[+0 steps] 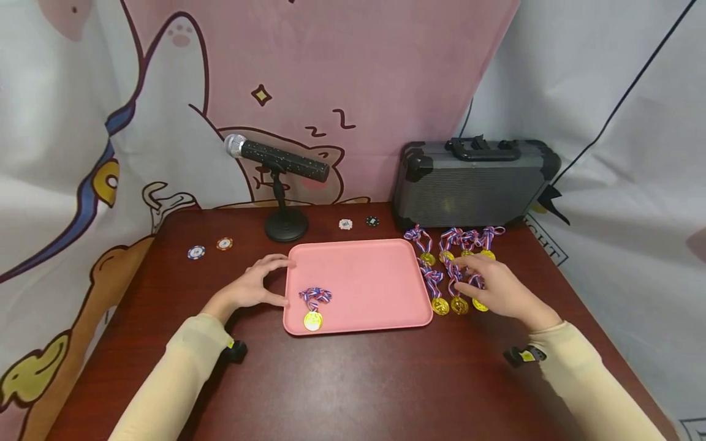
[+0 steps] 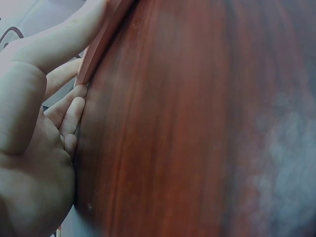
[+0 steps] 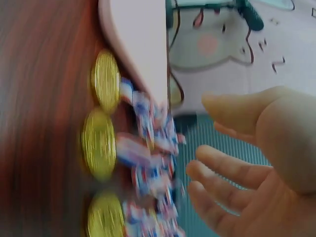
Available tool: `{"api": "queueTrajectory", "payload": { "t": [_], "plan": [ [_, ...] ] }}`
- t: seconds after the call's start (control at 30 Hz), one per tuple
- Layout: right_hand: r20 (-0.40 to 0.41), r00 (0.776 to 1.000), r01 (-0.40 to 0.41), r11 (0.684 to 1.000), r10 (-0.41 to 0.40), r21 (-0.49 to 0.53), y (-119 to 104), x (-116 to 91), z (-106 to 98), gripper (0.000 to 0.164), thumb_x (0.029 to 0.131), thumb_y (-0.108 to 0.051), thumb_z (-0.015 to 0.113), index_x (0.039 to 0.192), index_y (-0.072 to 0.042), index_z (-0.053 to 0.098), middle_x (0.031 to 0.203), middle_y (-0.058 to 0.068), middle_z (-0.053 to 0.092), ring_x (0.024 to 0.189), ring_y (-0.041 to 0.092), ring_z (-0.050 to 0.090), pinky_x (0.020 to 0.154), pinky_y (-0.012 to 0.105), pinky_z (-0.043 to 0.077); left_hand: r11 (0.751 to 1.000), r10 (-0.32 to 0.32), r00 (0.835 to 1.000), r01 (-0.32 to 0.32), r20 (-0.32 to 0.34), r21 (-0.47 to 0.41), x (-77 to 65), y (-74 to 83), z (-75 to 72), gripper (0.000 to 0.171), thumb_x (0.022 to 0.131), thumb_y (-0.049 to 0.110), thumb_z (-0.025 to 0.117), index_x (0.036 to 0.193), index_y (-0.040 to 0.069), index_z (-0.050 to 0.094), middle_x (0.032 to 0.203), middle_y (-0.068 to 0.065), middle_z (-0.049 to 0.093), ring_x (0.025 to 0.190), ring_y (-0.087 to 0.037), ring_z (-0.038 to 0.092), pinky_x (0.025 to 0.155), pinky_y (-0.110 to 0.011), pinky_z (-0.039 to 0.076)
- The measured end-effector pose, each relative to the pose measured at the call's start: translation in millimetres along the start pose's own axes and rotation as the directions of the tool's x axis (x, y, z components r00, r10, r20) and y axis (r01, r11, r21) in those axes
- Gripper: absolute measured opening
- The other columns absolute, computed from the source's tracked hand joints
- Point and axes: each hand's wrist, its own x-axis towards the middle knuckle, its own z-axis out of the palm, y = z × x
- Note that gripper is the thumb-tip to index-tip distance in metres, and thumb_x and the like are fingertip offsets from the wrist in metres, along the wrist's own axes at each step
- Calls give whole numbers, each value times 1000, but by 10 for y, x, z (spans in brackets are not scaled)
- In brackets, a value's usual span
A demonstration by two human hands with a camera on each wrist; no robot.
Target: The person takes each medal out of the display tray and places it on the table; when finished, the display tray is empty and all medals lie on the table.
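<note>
A pink tray (image 1: 361, 269) lies on the dark wooden table. Inside it, near the front left corner, is a gold medal (image 1: 312, 321) with a red, white and blue ribbon. My left hand (image 1: 248, 288) touches the tray's left edge, thumb and fingers spread apart along it; the left wrist view shows the tray's rim (image 2: 101, 47) by the fingers. To the tray's right, several more gold medals (image 1: 440, 306) with bunched ribbons lie in two rows. Over these my right hand (image 1: 493, 285) hovers with loosely bent fingers, holding nothing; the right wrist view shows a gap between it and the ribbons (image 3: 150, 168).
Behind the tray a black microphone (image 1: 284, 160) rests on a small stand (image 1: 286, 224). A grey hard case (image 1: 474, 184) stands at the back right. Poker chips lie at the left (image 1: 196, 252) and behind the tray (image 1: 345, 225). A printed cloth hangs around the table.
</note>
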Motion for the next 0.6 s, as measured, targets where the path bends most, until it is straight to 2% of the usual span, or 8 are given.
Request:
{"api": "queueTrajectory", "payload": {
  "t": [0.17, 0.2, 0.4, 0.6],
  "plan": [
    [56, 996, 51, 978, -64, 203, -214, 184, 207, 46, 92, -11, 82, 135, -4, 66, 122, 16, 72, 94, 29, 70, 74, 38, 59, 1000, 14, 1000, -14, -1, -11, -4, 3, 8, 86, 75, 37, 96, 150, 21, 57, 161, -10, 38, 151, -41, 26, 116, -75, 12],
    [66, 995, 64, 969, -81, 237, -265, 225, 250, 46, 92, -10, 81, 135, -4, 66, 125, 17, 71, 98, 30, 71, 76, 40, 60, 1000, 17, 1000, -17, -2, -14, -4, 1, 11, 85, 75, 37, 96, 150, 20, 58, 161, -11, 38, 151, -41, 26, 115, -75, 12],
    [109, 980, 113, 914, -168, 389, -609, 512, 497, 44, 94, -4, 77, 136, -1, 63, 123, 21, 70, 102, 37, 71, 85, 50, 60, 999, 19, 1000, -19, -4, -26, 2, -2, 1, 84, 75, 35, 95, 149, 20, 58, 161, -11, 37, 151, -42, 25, 115, -75, 12],
    [192, 955, 105, 863, -226, 494, -996, 741, 824, 46, 97, -7, 76, 139, 1, 59, 125, 22, 69, 109, 37, 70, 91, 48, 59, 1000, 0, 1000, 0, 0, -12, 9, -5, -1, 85, 75, 38, 95, 150, 23, 57, 163, -10, 36, 151, -41, 24, 116, -75, 13]
  ]
}}
